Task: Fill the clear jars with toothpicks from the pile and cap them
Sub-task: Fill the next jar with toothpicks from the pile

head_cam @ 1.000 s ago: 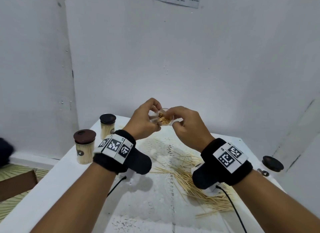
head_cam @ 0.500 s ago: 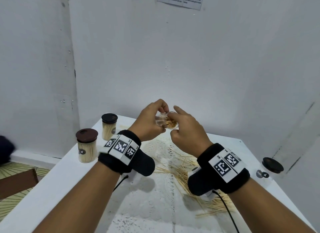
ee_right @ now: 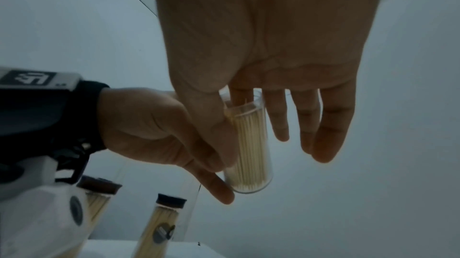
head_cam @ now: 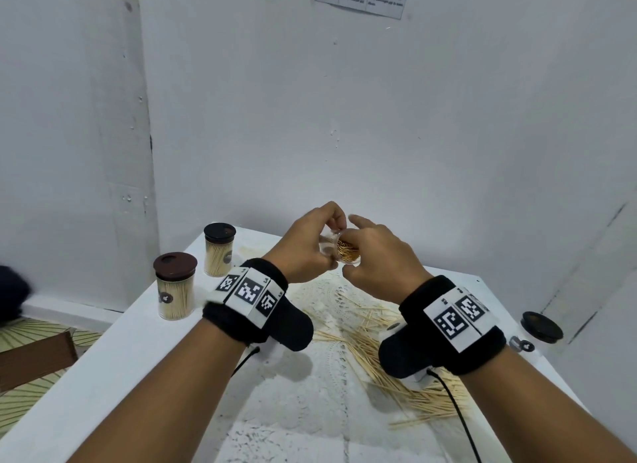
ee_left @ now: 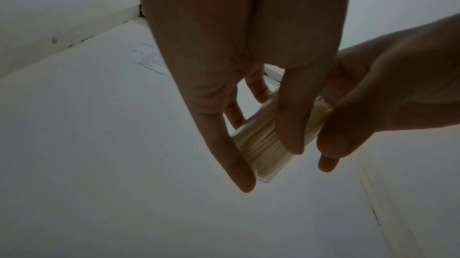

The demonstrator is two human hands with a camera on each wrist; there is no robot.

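Observation:
My left hand (head_cam: pixel 329 242) grips a clear jar (head_cam: pixel 346 250) packed with toothpicks and holds it tilted above the table, mouth towards me. In the left wrist view the thumb and fingers of that left hand (ee_left: pixel 270 167) lie along the jar (ee_left: pixel 259 150). My right hand (head_cam: pixel 356 245) is at the jar's mouth with its index finger stretched out. The right wrist view shows the right hand (ee_right: pixel 251 120) with straight fingers and its thumb against the rim of the jar (ee_right: pixel 251 154). The toothpick pile (head_cam: pixel 389 352) lies below. A loose dark cap (head_cam: pixel 541 326) sits far right.
Two capped jars full of toothpicks (head_cam: pixel 175 287) (head_cam: pixel 219 250) stand at the table's left edge (head_cam: pixel 113 328). The white wall is close behind the table. Cables hang from both wrist bands over the tabletop.
My right hand's fingers, curled over the jar's mouth a second ago, have straightened. Both hands and the jar moved a little up and away from me.

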